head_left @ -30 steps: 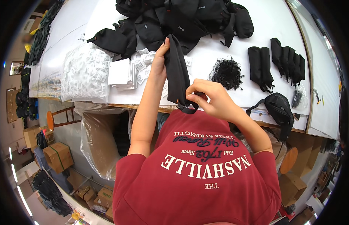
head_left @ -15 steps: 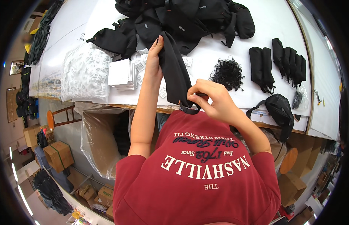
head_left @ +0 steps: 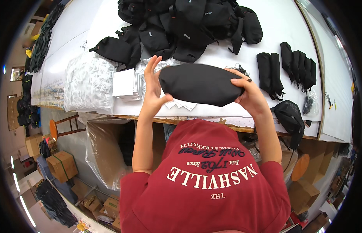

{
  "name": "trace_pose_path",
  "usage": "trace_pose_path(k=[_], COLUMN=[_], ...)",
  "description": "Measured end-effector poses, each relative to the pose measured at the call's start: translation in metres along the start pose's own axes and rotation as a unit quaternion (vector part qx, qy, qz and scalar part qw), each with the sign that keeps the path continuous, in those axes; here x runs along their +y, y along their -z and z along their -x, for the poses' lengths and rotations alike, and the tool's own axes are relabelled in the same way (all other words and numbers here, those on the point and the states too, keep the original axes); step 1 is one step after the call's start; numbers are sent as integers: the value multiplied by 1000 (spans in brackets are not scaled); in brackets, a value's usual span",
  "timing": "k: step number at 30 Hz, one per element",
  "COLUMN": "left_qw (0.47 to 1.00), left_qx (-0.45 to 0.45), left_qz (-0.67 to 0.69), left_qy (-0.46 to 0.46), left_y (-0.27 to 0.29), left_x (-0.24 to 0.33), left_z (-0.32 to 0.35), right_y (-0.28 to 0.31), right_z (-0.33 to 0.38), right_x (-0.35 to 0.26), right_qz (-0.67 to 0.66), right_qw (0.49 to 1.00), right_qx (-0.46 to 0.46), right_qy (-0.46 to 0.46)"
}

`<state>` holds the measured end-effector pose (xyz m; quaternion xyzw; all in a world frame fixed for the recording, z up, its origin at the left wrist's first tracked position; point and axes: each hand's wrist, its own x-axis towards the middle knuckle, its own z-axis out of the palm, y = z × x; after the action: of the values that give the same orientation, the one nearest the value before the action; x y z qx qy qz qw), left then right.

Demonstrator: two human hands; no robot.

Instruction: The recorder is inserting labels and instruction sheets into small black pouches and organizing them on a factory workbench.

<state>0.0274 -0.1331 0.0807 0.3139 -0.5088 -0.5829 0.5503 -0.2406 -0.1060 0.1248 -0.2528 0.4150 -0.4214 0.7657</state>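
A plump black fabric pouch (head_left: pixel 196 83) is held sideways above the table's front edge. My right hand (head_left: pixel 249 91) grips its right end, thumb on the front and fingers partly hidden behind. At the other end my left hand (head_left: pixel 152 93) has its fingers stretched out and spread, with the palm side against or just beside the pouch. Beyond it lies a pile of similar black bags (head_left: pixel 181 27). White printed cards (head_left: pixel 124 83) are stacked left of my left hand, and some loose ones show under the pouch. A bunch of black cords (head_left: pixel 239 70) is mostly covered by my right hand and the pouch.
A clear plastic bag of white labels (head_left: pixel 89 83) lies on the left of the white table (head_left: pixel 72 42). Several slim black pouches (head_left: pixel 270 73) rest at the right. A black mesh bag (head_left: pixel 290 116) hangs over the front edge. A wooden stool (head_left: pixel 54 129) stands at the left.
The pouch has turned from upright to sideways, its broad face now showing. My right hand has moved up and right to its end; my left hand has lowered and spread its fingers.
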Motion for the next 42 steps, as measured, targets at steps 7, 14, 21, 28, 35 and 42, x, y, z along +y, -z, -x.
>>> trace_pose_path(k=[7, 14, 21, 28, 35, 42], left_qw=[903, 982, 985, 986, 933, 900], left_qx=[-96, 47, 44, 51, -49, -115], left_qz=[-372, -182, -158, -120, -275, -346], left_qy=[-193, 8, -56, -106, -225, -237], left_y=[-4, -29, -33, -23, -9, -32], left_x=[12, 14, 10, 12, 35, 29], left_z=[8, 15, 18, 15, 13, 18], right_y=[8, -3, -15, -14, -5, 10], right_z=[-3, 7, 4, 12, 28, 22], right_x=[12, 12, 9, -3, -15, -6], right_qz=[-32, 385, 436, 422, 449, 377], right_qw=[993, 874, 781, 778, 800, 919], right_qx=[46, 36, 42, -16, -94, -80], right_qy=[-101, 294, 445, 466, 388, 84])
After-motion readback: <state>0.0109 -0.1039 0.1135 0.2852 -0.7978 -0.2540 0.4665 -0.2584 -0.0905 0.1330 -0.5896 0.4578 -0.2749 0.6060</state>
